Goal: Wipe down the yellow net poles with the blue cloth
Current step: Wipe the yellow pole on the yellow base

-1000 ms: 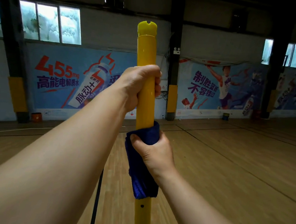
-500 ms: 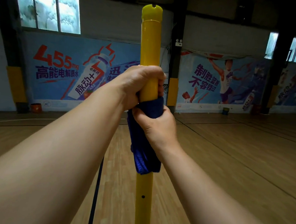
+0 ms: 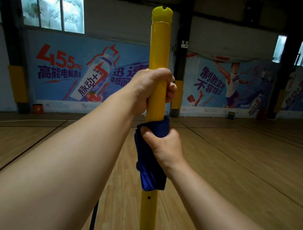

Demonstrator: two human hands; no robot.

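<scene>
Yellow and glossy, the net pole [image 3: 159, 49] stands upright through the middle of the frame, capped by a notched plastic cap [image 3: 162, 14] near the top edge and carrying a small dark hole low on its shaft. The left hand [image 3: 149, 89] comes in from the lower left and grips the bare pole, fingers curled fully round it with the fingertips showing on the pole's right side. Just below it, with a short stretch of bare yellow between them, the right hand [image 3: 164, 148] holds the blue cloth [image 3: 149, 168] wrapped round the pole, thumb pressed across the fabric and fingers closed behind; the loose end of the cloth hangs down the shaft to just above the hole. Of containers, only small ones show against the far wall: an orange bucket [image 3: 38, 108] at the left beside a dark column, and a small dark can [image 3: 231, 115] at the right; what they hold cannot be made out. The wooden court floor [image 3: 242, 166] fills the lower half of the frame, marked with dark lines. Blue printed banners [image 3: 75, 70] with red and dark lettering, a drink bottle and a basketball player cover the back wall, with bright windows [image 3: 52, 9] in the upper left and upper right of the frame.
</scene>
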